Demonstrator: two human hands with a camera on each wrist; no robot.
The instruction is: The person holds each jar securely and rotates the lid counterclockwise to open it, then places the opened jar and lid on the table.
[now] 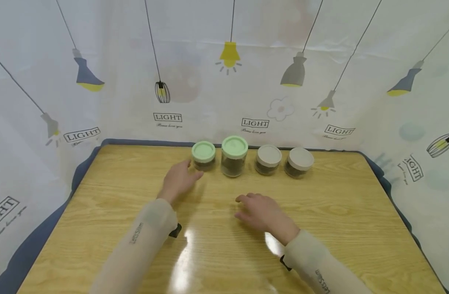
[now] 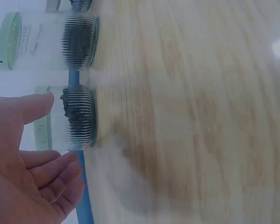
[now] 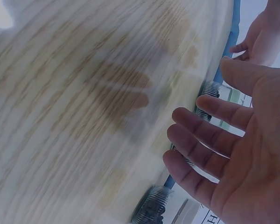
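A short glass jar with a green lid [image 1: 203,152] stands at the back of the table, dark contents at its bottom. My left hand [image 1: 179,179] is beside it, thumb and fingers spread on either side in the left wrist view, and whether they touch it I cannot tell. To its right is a taller green-lidded jar [image 1: 234,157]. Two short jars with pale lids follow, one [image 1: 268,159] and another [image 1: 299,162] at the right end. My right hand [image 1: 264,213] is over the table in front of the jars, fingers loosely extended, holding nothing.
The wooden table [image 1: 320,228] has a dark blue border showing along its back and sides. Behind it hangs a white curtain [image 1: 202,94] printed with lamps, close behind the jars. Bright reflections lie on the tabletop near both forearms.
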